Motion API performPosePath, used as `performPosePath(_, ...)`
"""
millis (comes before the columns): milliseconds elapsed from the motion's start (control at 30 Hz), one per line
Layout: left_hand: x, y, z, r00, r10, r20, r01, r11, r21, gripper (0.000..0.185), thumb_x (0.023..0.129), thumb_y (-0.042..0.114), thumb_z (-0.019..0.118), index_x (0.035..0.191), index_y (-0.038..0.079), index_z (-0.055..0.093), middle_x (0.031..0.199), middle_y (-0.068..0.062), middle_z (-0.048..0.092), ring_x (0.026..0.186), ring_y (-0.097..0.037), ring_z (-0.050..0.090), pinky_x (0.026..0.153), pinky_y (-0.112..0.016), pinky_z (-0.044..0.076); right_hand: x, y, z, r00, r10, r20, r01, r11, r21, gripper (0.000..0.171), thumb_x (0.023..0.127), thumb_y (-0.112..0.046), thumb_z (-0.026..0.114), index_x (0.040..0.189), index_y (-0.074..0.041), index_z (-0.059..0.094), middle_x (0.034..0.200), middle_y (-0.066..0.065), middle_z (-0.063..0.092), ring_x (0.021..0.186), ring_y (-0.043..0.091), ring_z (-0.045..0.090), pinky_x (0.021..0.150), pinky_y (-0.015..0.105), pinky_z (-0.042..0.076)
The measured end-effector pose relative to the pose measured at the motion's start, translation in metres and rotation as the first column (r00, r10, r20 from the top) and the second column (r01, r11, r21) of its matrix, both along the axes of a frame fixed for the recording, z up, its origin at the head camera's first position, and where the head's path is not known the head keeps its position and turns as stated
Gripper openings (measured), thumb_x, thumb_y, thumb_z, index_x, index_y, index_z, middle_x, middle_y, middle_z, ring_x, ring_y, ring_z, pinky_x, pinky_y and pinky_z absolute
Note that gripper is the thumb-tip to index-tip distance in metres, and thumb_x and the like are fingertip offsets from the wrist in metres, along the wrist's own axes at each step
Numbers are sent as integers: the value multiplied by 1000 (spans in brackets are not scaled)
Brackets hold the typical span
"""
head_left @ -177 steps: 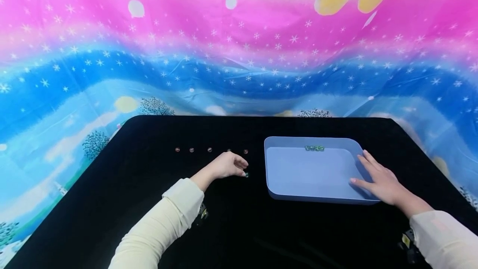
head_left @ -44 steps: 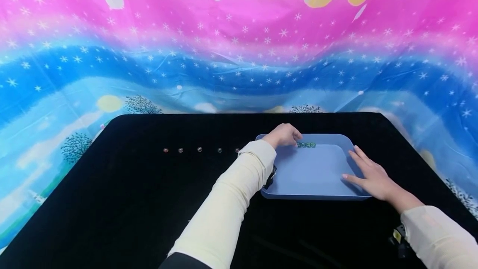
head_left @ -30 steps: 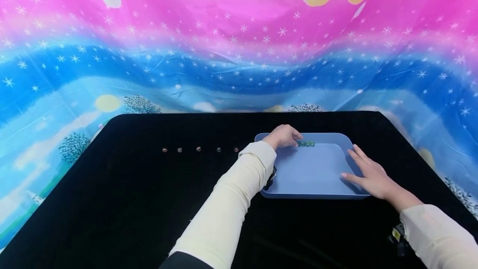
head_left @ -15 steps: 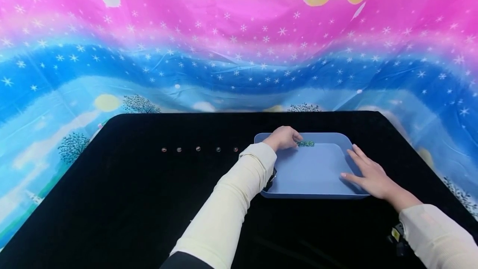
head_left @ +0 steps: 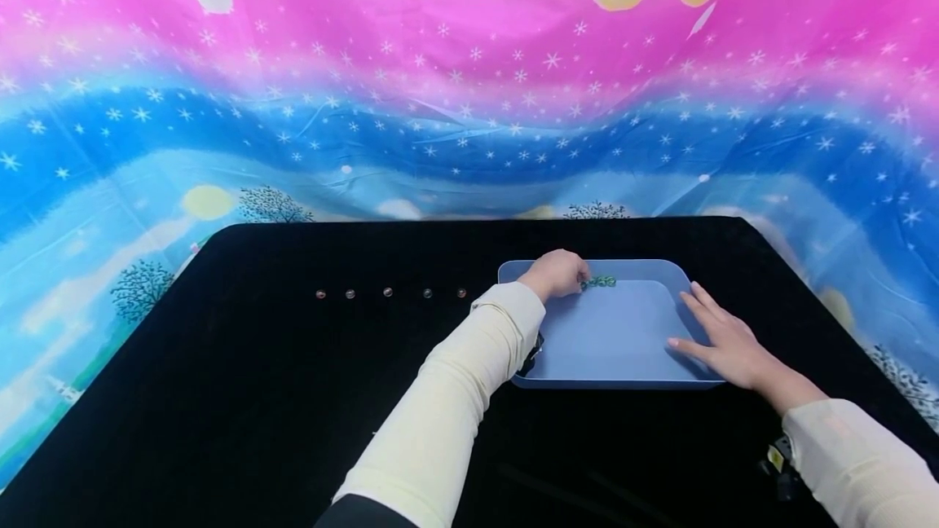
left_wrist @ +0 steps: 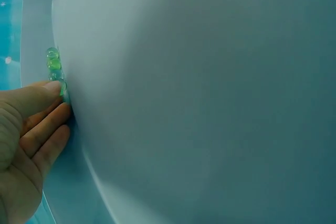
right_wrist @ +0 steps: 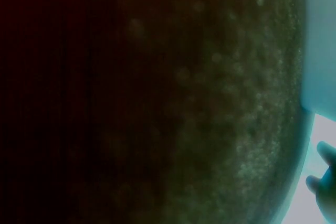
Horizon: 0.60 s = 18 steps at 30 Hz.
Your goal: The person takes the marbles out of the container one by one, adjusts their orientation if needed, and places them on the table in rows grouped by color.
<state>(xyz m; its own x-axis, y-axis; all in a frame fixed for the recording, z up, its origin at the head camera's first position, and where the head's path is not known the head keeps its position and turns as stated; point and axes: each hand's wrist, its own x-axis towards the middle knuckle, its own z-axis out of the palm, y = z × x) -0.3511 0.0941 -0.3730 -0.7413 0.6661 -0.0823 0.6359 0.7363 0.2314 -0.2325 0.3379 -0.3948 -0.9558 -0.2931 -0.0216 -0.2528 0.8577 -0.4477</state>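
A pale blue tray (head_left: 609,383) sits on the black table (head_left: 257,398). A short row of green marbles (head_left: 603,282) lies against its far wall. My left hand (head_left: 579,276) reaches into the tray's far left corner. In the left wrist view its fingers (left_wrist: 55,109) lie fairly straight, and the top fingertip touches the nearest of the green marbles (left_wrist: 54,65) on the tray (left_wrist: 199,103). My right hand (head_left: 704,331) lies flat and spread on the tray's right rim, holding nothing.
Several small reddish marbles (head_left: 387,292) stand in a line on the table left of the tray. A bright pink and blue starry cloth (head_left: 469,104) hangs behind the table. The right wrist view shows mostly dark table (right_wrist: 157,103).
About six seconds ago my left hand was on the table by a marble near the reddish row; it now reaches into the tray. Over the last second it barely shifts. The right hand stays put.
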Motion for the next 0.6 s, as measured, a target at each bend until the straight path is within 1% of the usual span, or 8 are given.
performPosePath(133, 0, 1, 0, 1000, 9, 1, -9, 1000, -5, 25, 83, 14, 58, 108, 19, 63, 107, 7, 58, 93, -5, 52, 77, -16, 40, 0, 1, -1, 1000, 3, -4, -3, 1000, -2, 78, 85, -40, 50, 136, 3, 11, 141, 18, -9, 123, 45, 2, 86, 65, 9)
performPosePath(300, -1, 1, -4, 999, 11, -33, -12, 1000, -3, 20, 82, 13, 59, 99, 20, 66, 101, 9, 59, 85, -4, 51, 73, -16, 40, 0, 1, -1, 1000, 9, -9, -9, 1000, 0, 78, 85, -41, 50, 136, 3, 11, 141, 18, -9, 123, 45, 3, 85, 65, 9)
performPosePath(400, -1, 1, -5, 999, 15, -51, -15, 1000, 0, 18, 81, 13, 59, 95, 21, 67, 98, 10, 60, 83, -4, 51, 73, -16, 40, 0, 0, -1, 1000, 2, -3, -2, 1000, 1, 79, 84, -42, 50, 137, 3, 11, 141, 18, -8, 123, 45, 3, 86, 65, 9)
performPosePath(533, -1, 0, -5, 999, 23, -34, -22, 999, 25, 19, 82, 13, 58, 98, 20, 67, 100, 9, 60, 88, -5, 52, 74, -15, 40, 0, 1, -2, 1000, 0, -4, 0, 1000, 2, 79, 84, -42, 50, 137, 3, 11, 141, 18, -9, 123, 45, 3, 86, 65, 9)
performPosePath(600, 0, 0, -4, 999, 32, -8, -32, 998, 49, 20, 83, 13, 58, 100, 19, 66, 102, 8, 59, 89, -5, 52, 73, -15, 40, 0, 1, -2, 1000, 2, -3, -1, 1000, 4, 80, 85, -43, 50, 137, 3, 10, 141, 18, -9, 123, 45, 2, 86, 65, 8)
